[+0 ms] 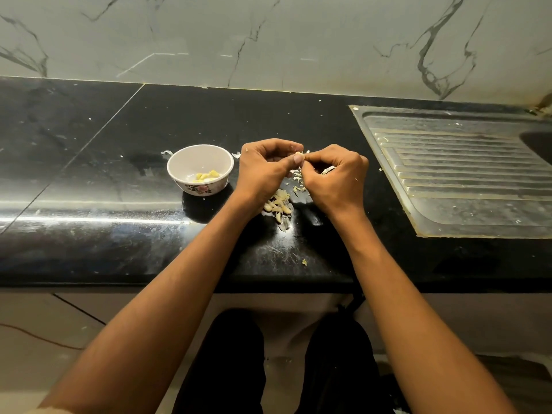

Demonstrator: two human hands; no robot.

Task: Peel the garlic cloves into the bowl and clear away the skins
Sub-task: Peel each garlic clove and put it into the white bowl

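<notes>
Head view. My left hand [265, 167] and right hand [334, 174] meet above the glossy black stone surface [119, 130], fingers of both pinched onto one small pale garlic clove [299, 154]. Unpeeled cloves [278, 206] lie heaped below, papery skin flakes [299, 186] scattered beside them. A small white floral-patterned bowl [199, 168] just left holds a few yellowish peeled cloves [206, 175]. I judge the clove firm but slick once bare, its skin brittle and featherlight; best nipped at the tip. Ribbed steel drainboard [463, 174] sits well right.
</notes>
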